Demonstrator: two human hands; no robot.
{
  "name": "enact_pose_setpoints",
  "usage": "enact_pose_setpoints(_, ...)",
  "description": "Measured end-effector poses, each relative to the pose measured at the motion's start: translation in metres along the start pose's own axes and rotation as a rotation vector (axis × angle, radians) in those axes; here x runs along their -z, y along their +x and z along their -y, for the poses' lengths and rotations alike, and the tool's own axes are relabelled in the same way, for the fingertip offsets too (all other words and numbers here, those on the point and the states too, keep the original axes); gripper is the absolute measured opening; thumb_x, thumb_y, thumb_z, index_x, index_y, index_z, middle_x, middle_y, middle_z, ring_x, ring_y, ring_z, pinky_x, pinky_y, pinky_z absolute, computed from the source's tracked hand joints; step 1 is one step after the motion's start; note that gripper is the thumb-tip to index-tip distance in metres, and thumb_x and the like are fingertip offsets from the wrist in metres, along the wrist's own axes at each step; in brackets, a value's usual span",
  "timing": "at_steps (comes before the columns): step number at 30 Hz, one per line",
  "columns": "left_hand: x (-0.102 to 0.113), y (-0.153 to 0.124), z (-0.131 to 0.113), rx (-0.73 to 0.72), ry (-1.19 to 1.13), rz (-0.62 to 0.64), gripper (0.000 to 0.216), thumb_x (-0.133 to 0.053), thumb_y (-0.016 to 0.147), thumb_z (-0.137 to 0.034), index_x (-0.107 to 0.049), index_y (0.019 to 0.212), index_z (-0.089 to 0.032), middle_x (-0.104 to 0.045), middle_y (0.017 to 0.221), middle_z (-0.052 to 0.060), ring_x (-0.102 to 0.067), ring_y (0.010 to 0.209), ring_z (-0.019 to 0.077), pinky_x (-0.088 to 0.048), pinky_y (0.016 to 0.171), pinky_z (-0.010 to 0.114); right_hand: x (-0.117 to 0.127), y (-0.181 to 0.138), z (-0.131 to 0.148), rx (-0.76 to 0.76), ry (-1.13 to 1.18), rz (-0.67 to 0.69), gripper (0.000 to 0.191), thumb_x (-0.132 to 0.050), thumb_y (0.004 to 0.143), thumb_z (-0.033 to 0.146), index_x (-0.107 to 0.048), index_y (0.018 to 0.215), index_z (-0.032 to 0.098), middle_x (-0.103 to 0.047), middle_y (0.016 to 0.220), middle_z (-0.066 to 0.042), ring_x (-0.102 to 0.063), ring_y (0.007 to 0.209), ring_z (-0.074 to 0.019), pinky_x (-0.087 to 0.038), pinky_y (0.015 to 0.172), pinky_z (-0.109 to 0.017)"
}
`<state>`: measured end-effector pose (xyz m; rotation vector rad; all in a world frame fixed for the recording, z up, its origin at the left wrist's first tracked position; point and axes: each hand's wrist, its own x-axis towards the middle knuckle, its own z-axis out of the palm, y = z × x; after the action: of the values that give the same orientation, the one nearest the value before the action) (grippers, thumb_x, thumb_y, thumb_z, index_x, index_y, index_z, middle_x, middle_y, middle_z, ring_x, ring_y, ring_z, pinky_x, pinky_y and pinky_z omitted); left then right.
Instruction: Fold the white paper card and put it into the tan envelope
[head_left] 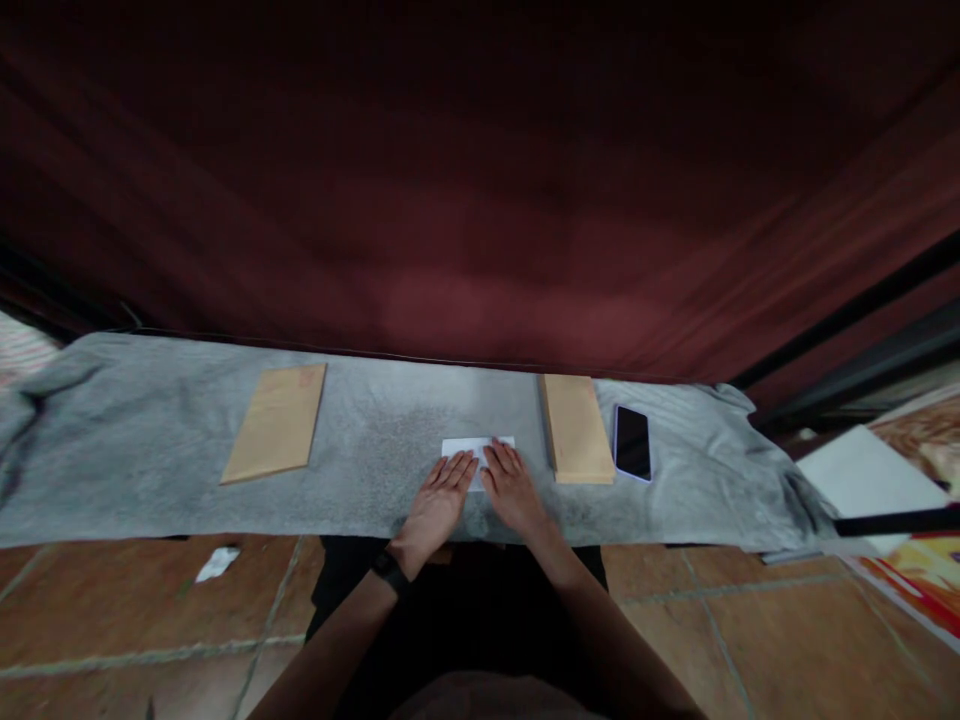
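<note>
A small white sheet of paper (472, 446) lies on the grey cloth (150, 440) in front of me. My left hand (442, 494) rests flat on its near left part, fingers stretched out. My right hand (513, 488) lies flat beside it on the paper's near right part, fingers also extended. Both hands hold nothing. A dark band sits on my left wrist (390, 570).
A brown envelope (276, 434) lies left on the cloth. A stack of brown envelopes (576, 428) sits right of my hands, with a dark phone (632, 442) beside it. A dark red curtain (480, 200) hangs behind. Tiled floor (135, 620) holds a paper scrap (217, 563).
</note>
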<state>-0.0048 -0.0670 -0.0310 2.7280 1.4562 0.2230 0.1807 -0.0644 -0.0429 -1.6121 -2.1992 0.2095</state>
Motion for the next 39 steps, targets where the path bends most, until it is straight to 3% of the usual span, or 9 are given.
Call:
enact_pose_setpoints(4, 0.005, 0.002, -0.009, 0.061, -0.061, 0.011, 0.056, -0.040, 0.093, -0.021, -0.048, 0.148, -0.013, -0.048, 0.156, 0.012, -0.040, 0.147, 0.0219, -0.027, 0.125, 0.047, -0.011, -0.009, 0.005, -0.053, -0.136, -0.005, 0.051, -0.043, 0.105, 0.030, -0.042, 0.154, 0.017, -0.035, 0.163, -0.014, -0.034, 0.151, -0.0289, -0.029, 0.122, -0.052)
enact_pose_setpoints(10, -0.004, 0.032, -0.038, 0.144, -0.087, -0.125, 0.054, -0.029, 0.103, -0.034, -0.045, 0.150, -0.013, -0.048, 0.156, 0.012, -0.038, 0.149, 0.0232, -0.027, 0.125, 0.048, -0.011, -0.011, 0.004, -0.024, -0.194, 0.075, 0.061, -0.049, 0.101, 0.027, -0.033, 0.158, 0.013, -0.028, 0.165, -0.016, -0.029, 0.153, -0.0302, -0.026, 0.123, -0.050)
enact_pose_setpoints(15, -0.026, 0.027, -0.022, 0.193, -0.027, -0.169, 0.066, -0.031, 0.103, -0.050, -0.040, 0.153, -0.008, -0.043, 0.158, 0.017, -0.036, 0.150, 0.0279, -0.033, 0.122, 0.048, -0.018, -0.012, -0.001, -0.044, -0.204, -0.049, 0.055, -0.044, 0.103, 0.027, -0.038, 0.157, 0.015, -0.036, 0.162, -0.014, -0.035, 0.149, -0.0284, -0.029, 0.121, -0.048)
enact_pose_setpoints(20, -0.032, 0.011, 0.001, 0.226, 0.028, -0.220, 0.067, -0.032, 0.103, -0.048, -0.032, 0.158, -0.010, -0.042, 0.158, 0.016, -0.036, 0.150, 0.0276, -0.032, 0.122, 0.050, -0.021, -0.015, -0.010, -0.112, -0.232, -0.169, 0.052, -0.040, 0.105, 0.028, -0.043, 0.153, 0.007, -0.044, 0.157, -0.017, -0.042, 0.145, -0.0296, -0.031, 0.120, -0.048)
enact_pose_setpoints(26, -0.031, 0.009, 0.007, 0.255, 0.040, -0.209, 0.069, -0.032, 0.102, -0.052, -0.035, 0.156, -0.010, -0.042, 0.158, 0.017, -0.038, 0.148, 0.0284, -0.031, 0.122, 0.050, -0.015, -0.018, -0.015, -0.117, -0.249, -0.161, 0.052, -0.040, 0.106, 0.028, -0.040, 0.154, 0.008, -0.043, 0.158, -0.016, -0.041, 0.145, -0.0302, -0.031, 0.120, -0.050)
enact_pose_setpoints(32, -0.026, 0.015, -0.018, 0.222, 0.027, -0.271, 0.063, -0.034, 0.103, -0.042, -0.034, 0.156, -0.009, -0.036, 0.161, 0.017, -0.028, 0.153, 0.0307, -0.026, 0.124, 0.055, -0.013, -0.017, -0.011, -0.155, -0.256, -0.109, 0.053, -0.040, 0.105, 0.027, -0.040, 0.155, 0.009, -0.040, 0.160, -0.015, -0.039, 0.147, -0.0299, -0.030, 0.120, -0.050)
enact_pose_setpoints(36, -0.027, 0.016, -0.042, 0.109, -0.020, -0.202, 0.058, -0.035, 0.103, -0.038, -0.037, 0.155, -0.012, -0.043, 0.159, 0.014, -0.034, 0.151, 0.0258, -0.032, 0.123, 0.049, -0.010, -0.018, -0.013, -0.161, -0.225, -0.082, 0.052, -0.037, 0.105, 0.026, -0.039, 0.155, 0.009, -0.038, 0.161, -0.015, -0.037, 0.148, -0.0297, -0.028, 0.121, -0.051)
enact_pose_setpoints(39, -0.028, 0.013, -0.044, 0.091, -0.019, -0.173, 0.059, -0.036, 0.103, -0.039, -0.038, 0.155, -0.010, -0.042, 0.159, 0.015, -0.034, 0.151, 0.0258, -0.032, 0.123, 0.048, -0.007, -0.016, -0.015, -0.164, -0.177, -0.069, 0.051, -0.033, 0.106, 0.023, -0.041, 0.154, 0.009, -0.039, 0.160, -0.015, -0.037, 0.148, -0.0284, -0.029, 0.121, -0.051)
